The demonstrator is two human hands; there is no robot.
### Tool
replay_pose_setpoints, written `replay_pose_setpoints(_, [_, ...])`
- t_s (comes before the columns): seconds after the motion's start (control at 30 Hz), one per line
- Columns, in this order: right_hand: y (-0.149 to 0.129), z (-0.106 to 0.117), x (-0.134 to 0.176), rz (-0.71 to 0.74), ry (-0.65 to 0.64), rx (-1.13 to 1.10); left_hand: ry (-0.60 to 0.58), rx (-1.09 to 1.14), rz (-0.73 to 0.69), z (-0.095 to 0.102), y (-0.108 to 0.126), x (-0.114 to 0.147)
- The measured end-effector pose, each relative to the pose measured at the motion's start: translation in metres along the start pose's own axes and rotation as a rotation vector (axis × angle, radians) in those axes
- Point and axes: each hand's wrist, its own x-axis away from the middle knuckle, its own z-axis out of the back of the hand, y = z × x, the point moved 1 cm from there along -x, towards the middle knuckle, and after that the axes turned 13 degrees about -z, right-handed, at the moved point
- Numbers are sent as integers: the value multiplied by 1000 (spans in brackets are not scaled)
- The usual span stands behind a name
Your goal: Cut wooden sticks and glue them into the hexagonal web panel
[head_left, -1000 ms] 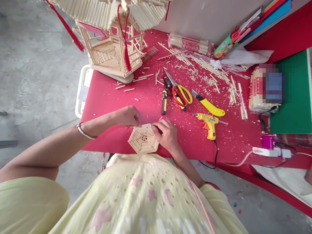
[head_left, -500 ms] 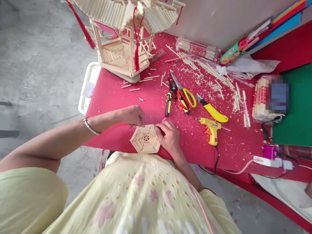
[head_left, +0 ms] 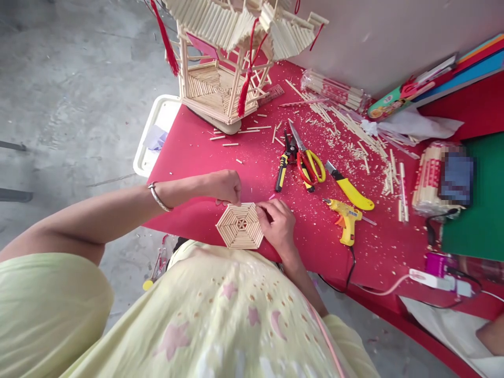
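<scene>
A hexagonal panel of thin wooden sticks [head_left: 230, 237], laid in rings around a small open centre, lies at the table's front edge by my shirt. My right hand [head_left: 279, 223] has its fingers curled with the thumb and forefinger at the panel's upper right edge, gripping it. Just above the panel's upper edge, my left hand [head_left: 225, 186] is closed, knuckles up and fingertips pointing down. Whatever its fingers hold, if anything, is hidden. A bracelet [head_left: 157, 197] is on the left wrist.
A stick-built pavilion [head_left: 220, 79] with red tassels stands at back left. Pliers [head_left: 282, 170], scissors [head_left: 311, 163], a yellow-handled knife [head_left: 354, 194] and a glue gun [head_left: 346, 220] lie to the right. Loose sticks [head_left: 348, 123] and scraps litter the red table [head_left: 189, 152]. A power strip [head_left: 433, 281] sits at right.
The view has shifted, so the table's things appear farther right. Both hands stay at the panel's upper edge, with the left hand's pose only slightly changed.
</scene>
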Motion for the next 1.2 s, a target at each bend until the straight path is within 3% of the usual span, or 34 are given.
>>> replay_pose_setpoints(0.9, [0, 0, 0, -17, -6, 6, 15, 31, -19, 3, -9, 3])
replay_pose_setpoints(0.97, [0, 0, 1, -20, -8, 4, 59, 28, -49, 4, -11, 7])
replay_pose_setpoints(1.13, [1, 0, 3, -34, -14, -9, 328, 83, -133, 4, -24, 33])
replay_pose_setpoints(1.2, [1, 0, 3, -40, -20, -9, 376, 148, -123, 0, -27, 47])
